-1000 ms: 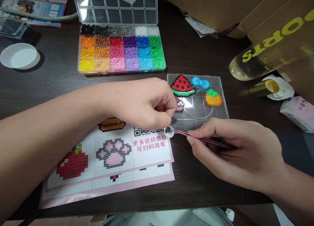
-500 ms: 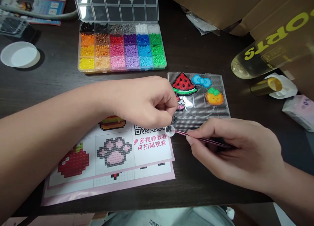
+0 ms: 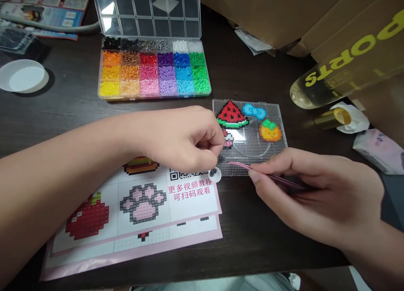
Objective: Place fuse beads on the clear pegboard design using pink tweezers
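My left hand point(image 3: 198, 141) is closed, bent down at the wrist, its fingertips at a small white cup point(image 3: 215, 175) of black beads. Its exact grip is hidden from above. Pink tweezers point(image 3: 271, 176) are pinched in my right hand point(image 3: 328, 194), their tips just right of the cup and over the lower part of the clear pegboard point(image 3: 249, 152). On that board lie a watermelon bead figure point(image 3: 232, 115), a blue bow point(image 3: 254, 111), an orange fruit figure point(image 3: 270, 132) and a partly covered white-and-pink figure point(image 3: 228, 139). Pattern sheets point(image 3: 192, 207) lie under my left arm.
An open bead box point(image 3: 154, 72) with many colours stands behind my left hand. At left is a white round dish point(image 3: 24, 75). To the right are a large bottle point(image 3: 341, 68), a gold cylinder point(image 3: 333, 117), a tissue pack point(image 3: 380, 150) and cardboard point(image 3: 268, 13).
The tweezers' tips have drawn back from the small cup to the right, toward the pegboard. My left hand keeps its place by the cup. The whole view has shifted slightly.
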A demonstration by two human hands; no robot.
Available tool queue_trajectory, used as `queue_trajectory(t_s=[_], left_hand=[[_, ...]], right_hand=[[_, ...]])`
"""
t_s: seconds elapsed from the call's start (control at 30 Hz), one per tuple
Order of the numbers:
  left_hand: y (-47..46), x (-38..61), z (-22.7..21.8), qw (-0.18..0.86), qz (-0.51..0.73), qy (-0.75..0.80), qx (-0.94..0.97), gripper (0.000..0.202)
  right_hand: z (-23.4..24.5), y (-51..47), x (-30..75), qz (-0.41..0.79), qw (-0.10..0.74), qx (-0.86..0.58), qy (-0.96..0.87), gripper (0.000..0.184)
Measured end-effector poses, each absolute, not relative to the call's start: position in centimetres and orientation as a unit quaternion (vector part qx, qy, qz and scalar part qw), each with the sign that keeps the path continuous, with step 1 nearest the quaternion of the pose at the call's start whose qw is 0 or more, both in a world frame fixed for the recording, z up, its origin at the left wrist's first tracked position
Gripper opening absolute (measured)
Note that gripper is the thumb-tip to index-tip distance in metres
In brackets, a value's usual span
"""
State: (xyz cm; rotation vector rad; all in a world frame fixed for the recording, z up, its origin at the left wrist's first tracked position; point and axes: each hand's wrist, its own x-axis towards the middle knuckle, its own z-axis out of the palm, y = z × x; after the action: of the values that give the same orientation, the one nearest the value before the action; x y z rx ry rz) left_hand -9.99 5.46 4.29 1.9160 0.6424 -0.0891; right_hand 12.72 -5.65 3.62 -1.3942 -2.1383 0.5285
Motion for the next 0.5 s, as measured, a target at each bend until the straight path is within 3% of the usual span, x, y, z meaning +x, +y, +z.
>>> queue_trajectory(t_s=[0.5], left_hand=[[5.67,-10.05,4.13,0.531,-0.049,0.272,0.801,0.021]], right_hand=[[3.04,-5.01,12.91,0.21,0.25,-0.529,-0.783,0.015]])
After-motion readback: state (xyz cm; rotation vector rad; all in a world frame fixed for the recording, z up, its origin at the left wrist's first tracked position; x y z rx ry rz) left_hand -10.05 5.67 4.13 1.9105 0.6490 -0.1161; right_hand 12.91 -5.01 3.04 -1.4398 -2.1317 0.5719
